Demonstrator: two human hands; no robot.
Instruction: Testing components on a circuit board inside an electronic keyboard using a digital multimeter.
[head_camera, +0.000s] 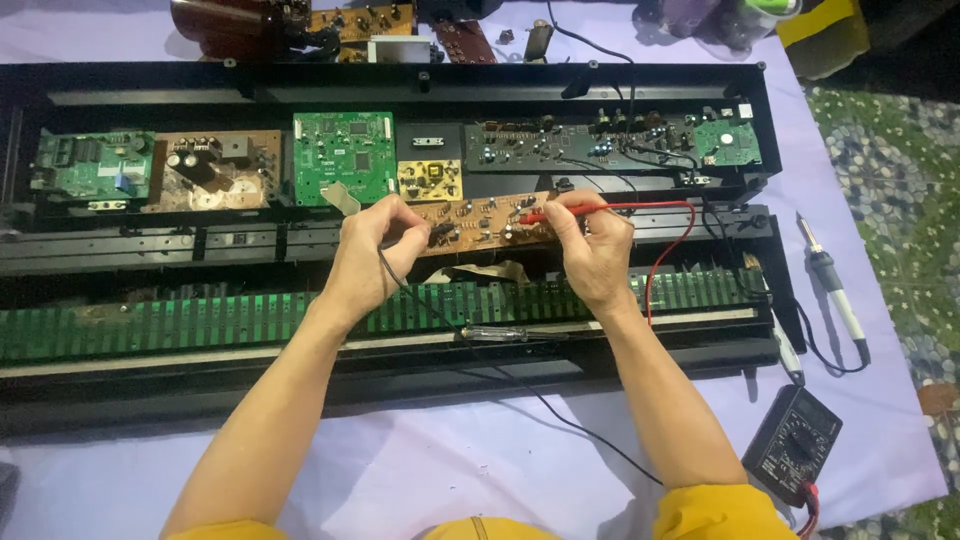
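Two probes are in play, one per hand, both on the brown circuit board (480, 222) that sits tilted across the middle of the opened keyboard chassis (400, 80). My left hand (375, 255) is pinched shut around the black probe (432, 234), tip down near the board's left part; its black lead (520, 390) runs off toward me. My right hand (592, 250) is closed on the red probe (545, 215), lying nearly flat along the board's top edge, with the red lead (672, 245) looping out to the right. The multimeter (792, 445) sits on the purple cloth (420, 470) at lower right, well apart from the board.

Risks as I judge them: the components are packed close, so a small slip of either tip could bridge two neighbouring joints. The board looks loose, propped and steadied only by my fingers, so pressing harder could tip it. The black lead crosses over the screwdriver (505, 333) lying on the green strip (200, 320); a tug could roll it or drag the probe off its point. The red lead loop hangs near the chassis edge and could snag. Soldering iron (832, 285) lies to the right, near its own cable; can't tell if it's hot. The meter dial is out of my glance line, so looking away from the tips is likely.
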